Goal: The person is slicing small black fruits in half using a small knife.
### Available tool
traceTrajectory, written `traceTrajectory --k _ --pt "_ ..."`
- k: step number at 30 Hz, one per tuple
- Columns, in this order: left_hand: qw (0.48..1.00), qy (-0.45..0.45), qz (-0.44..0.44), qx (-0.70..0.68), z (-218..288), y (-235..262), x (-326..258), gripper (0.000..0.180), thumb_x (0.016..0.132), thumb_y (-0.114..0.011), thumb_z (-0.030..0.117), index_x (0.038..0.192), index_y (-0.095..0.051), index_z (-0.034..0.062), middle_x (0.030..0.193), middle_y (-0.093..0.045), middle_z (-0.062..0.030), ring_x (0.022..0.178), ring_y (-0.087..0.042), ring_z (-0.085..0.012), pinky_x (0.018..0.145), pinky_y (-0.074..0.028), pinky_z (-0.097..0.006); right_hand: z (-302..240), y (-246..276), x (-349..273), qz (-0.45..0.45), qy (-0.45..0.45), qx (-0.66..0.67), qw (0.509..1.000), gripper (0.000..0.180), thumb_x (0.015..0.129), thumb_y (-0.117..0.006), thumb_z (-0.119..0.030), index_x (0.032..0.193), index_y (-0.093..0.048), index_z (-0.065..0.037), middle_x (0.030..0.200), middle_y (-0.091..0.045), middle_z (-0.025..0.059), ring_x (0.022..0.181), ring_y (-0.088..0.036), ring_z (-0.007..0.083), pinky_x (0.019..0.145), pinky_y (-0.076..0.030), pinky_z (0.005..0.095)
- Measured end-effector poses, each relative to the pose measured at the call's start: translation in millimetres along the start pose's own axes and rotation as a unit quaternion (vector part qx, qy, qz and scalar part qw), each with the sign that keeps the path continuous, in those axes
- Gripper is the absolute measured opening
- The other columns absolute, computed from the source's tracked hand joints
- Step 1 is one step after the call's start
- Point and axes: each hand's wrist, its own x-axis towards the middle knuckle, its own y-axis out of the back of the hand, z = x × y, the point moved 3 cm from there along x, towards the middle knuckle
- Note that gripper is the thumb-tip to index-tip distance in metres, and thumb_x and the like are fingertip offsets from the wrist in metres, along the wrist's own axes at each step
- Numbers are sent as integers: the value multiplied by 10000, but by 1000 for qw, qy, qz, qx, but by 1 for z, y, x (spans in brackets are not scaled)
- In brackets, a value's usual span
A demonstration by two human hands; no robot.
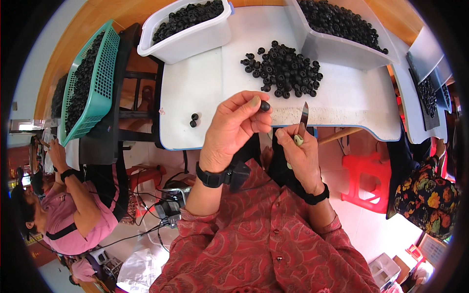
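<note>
Over the table's near edge, my left hand (237,117) pinches a small round black part (265,106) between thumb and fingers. Its exact kind is not clear; it looks like moulded rubber or plastic. To the right, my right hand (300,154) is closed around the pale green handle of a knife (304,119), whose blade points up and away from me. Beyond both hands a loose pile of similar black parts (286,71) lies on the white table (195,93). Apart from the pile, left of my left hand, sit two more black parts (194,120).
A white tub (190,41) and a translucent bin (337,51), both full of black parts, stand at the back. A green basket (100,93) of them is at left, near a person in pink (83,210). A red stool (364,180) stands right, beside another person (425,195).
</note>
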Motion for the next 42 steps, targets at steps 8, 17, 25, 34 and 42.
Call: traceTrajectory --k 8,17,25,34,42 --pt "998 23 33 -57 -40 -2 -12 257 933 -583 176 1087 -599 -30 902 -668 -100 715 -679 -153 633 -596 -280 1 2 -3 2 17 -1 1000 172 936 -572 -135 890 -557 30 621 -563 27 457 -528 88 409 -422 237" --pt "999 -11 41 -18 -42 -13 -22 221 918 -578 61 1120 -594 -25 974 -654 -138 793 -652 -151 699 -581 -276 4 7 -4 6 28 -3 1000 155 942 -565 -126 916 -583 26 672 -593 22 515 -544 69 457 -429 219" --pt "998 -53 19 15 -45 -10 -24 217 905 -611 86 1095 -602 -19 893 -654 -94 700 -636 -139 612 -551 -267 -2 3 -8 -4 -20 8 1000 133 933 -569 -105 935 -590 26 706 -605 24 567 -564 71 507 -446 221" --pt "997 -49 46 -27 -48 -11 -26 198 940 -567 135 1062 -597 -19 900 -650 -101 681 -632 -131 590 -564 -270 -6 -4 -5 58 320 -330 886 245 807 -598 14 1048 -573 -24 857 -586 126 648 -631 279 504 -502 347" --pt "997 -49 54 -26 -52 -11 -30 214 942 -561 152 1063 -596 -21 902 -646 -107 682 -631 -130 593 -570 -267 -10 -8 -6 77 311 -434 842 355 730 -649 -23 1072 -555 -11 851 -557 118 651 -630 297 508 -511 371"
